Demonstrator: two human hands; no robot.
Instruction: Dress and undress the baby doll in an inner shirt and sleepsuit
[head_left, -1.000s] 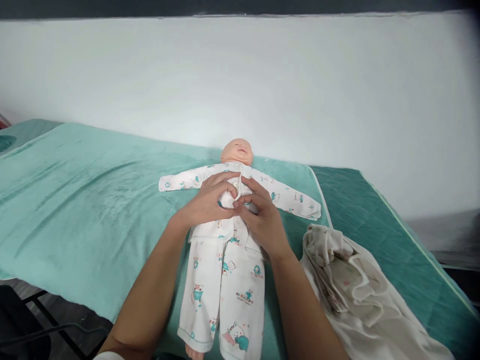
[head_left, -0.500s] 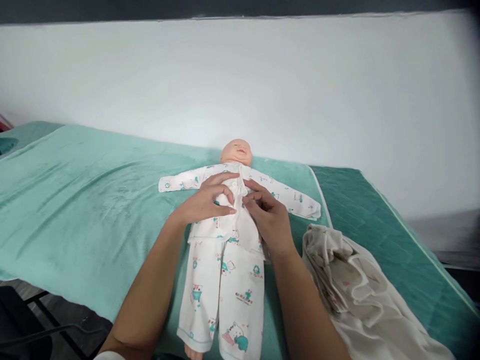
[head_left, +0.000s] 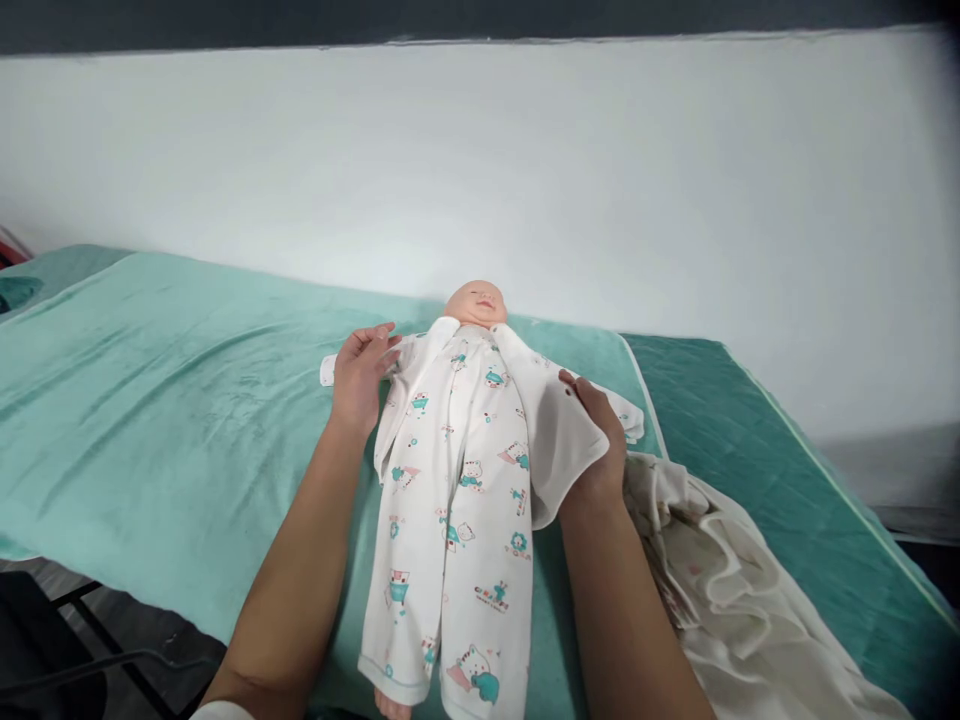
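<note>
A baby doll lies on its back in printed white baby pyjamas, head toward the wall. Its pyjama top is spread apart at the front, and the pyjama trousers reach high up the chest. At the image's right, my right hand is closed on the top's front panel, folded outward with its plain inner side showing. My left hand is over the other sleeve, fingers loosely apart beside the folded-back panel. One foot of the doll shows below a trouser leg.
A light green blanket covers the bed beneath the doll. To the right lie a crumpled cream cloth and a darker green mat. A white wall stands behind. Dark metal legs show at lower left.
My hands have moved apart from the middle of the chest to either side. The pyjama top's front has opened, uncovering the upper part of the trousers.
</note>
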